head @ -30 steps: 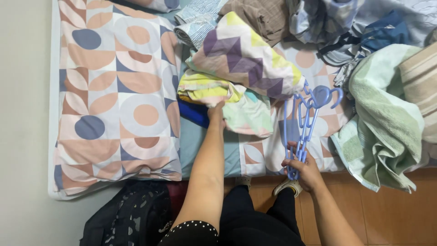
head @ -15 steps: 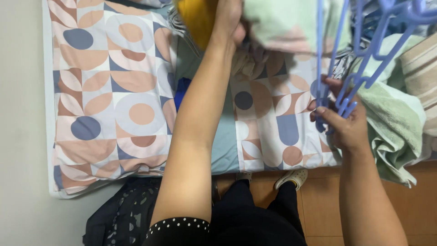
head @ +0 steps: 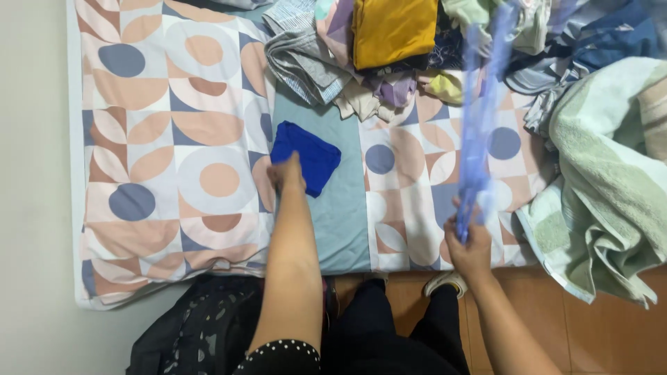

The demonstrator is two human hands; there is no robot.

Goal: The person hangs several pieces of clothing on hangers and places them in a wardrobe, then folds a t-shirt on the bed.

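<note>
Small folded royal-blue cloth (head: 308,158), soft fabric, lies flat on pale teal strip of bed, just below clothes heap. Left hand (head: 286,175) pinches its lower-left edge, fingers closed on it. Right hand (head: 470,239) clamped round bunch of light-blue plastic hangers (head: 478,139), motion-blurred, upright over bed. Bedsheet w/ peach, navy & white circle pattern (head: 174,139); pale green towel (head: 611,194) at right. Wood floor (head: 611,333) below, grey wall (head: 31,208) at left.

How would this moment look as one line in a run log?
left hand: on blue cloth | right hand: gripping blurred blue hangers | clothes pile on patterned bed sheet
</note>
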